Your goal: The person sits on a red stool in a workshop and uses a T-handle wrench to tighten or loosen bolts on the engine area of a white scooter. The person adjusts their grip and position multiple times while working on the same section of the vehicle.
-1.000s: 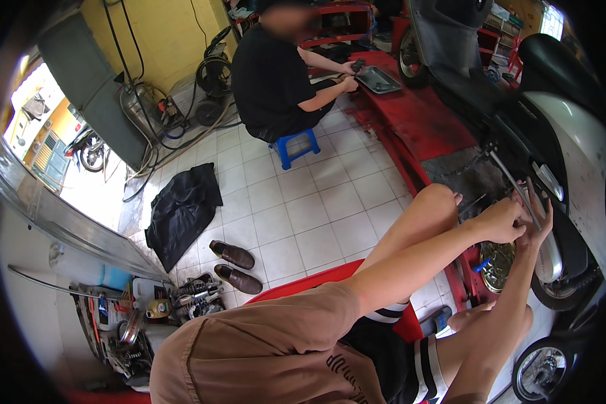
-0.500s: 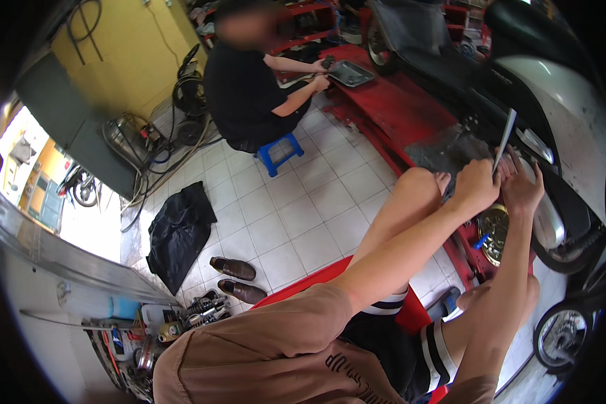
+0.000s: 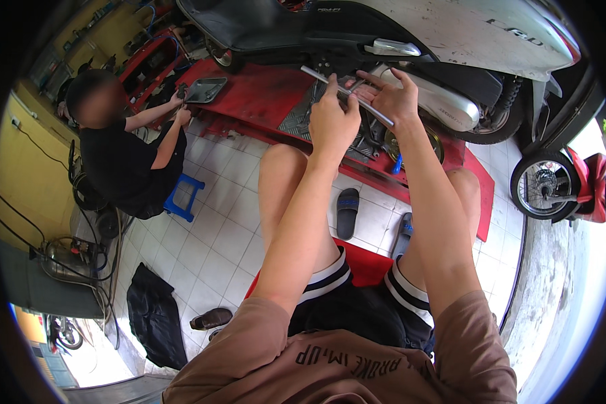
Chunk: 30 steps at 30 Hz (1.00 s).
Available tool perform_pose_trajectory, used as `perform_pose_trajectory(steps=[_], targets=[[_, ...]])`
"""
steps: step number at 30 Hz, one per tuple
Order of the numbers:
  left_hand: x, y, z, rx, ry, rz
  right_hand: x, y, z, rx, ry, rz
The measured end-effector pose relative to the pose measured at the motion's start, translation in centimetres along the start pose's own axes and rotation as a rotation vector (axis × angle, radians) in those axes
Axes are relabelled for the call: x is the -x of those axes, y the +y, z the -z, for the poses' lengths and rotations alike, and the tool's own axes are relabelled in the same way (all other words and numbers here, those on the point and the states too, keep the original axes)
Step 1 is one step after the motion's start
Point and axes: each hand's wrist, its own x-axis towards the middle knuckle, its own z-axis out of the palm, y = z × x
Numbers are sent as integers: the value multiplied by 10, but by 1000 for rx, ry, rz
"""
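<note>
My left hand (image 3: pixel 333 121) is closed round a long silver T-handle wrench (image 3: pixel 376 114), gripping it by its bar, which slants down to the right. My right hand (image 3: pixel 394 101) is beside it, palm turned up and fingers spread. The bar's lower end reaches the base of that palm; whether the fingers touch the short cross stem is hard to tell. Both hands are in front of a dark and silver scooter (image 3: pixel 397 50), near its silver engine cover (image 3: pixel 448 108). Below them, a round brass-coloured tray (image 3: pixel 432 143) and several metal tools (image 3: pixel 365 143) lie on the red lift platform (image 3: pixel 262 101).
A blue-handled tool (image 3: pixel 398 163) lies by the round tray. At left, a person in black (image 3: pixel 124 161) sits on a blue stool (image 3: pixel 184 198), hands near a grey tray (image 3: pixel 206 90). Slippers (image 3: pixel 347 214) rest between my legs. A black sheet (image 3: pixel 153 316) covers some floor tiles.
My view has swung right, so the seated person and the stool appear farther left. The wrench has turned from nearly upright to a slant, still in my left hand.
</note>
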Motion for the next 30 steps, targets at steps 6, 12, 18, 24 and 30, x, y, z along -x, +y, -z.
perform_pose_trajectory(steps=[6, 12, 18, 24, 30], targets=[[0, -18, 0, -116, 70, 12, 4, 5, -12, 8, 23, 9], [5, -13, -7, 14, -118, -168, -4, -1, 7, -29, 13, 30], [9, 5, -1, 14, -133, -234, 5, -9, -2, -18, 50, 97], [7, -9, -4, 36, -26, -263, 0, -1, -1, 130, 201, 14], [22, -15, -24, -79, -100, -297, -14, 4, 18, 411, 418, -3]])
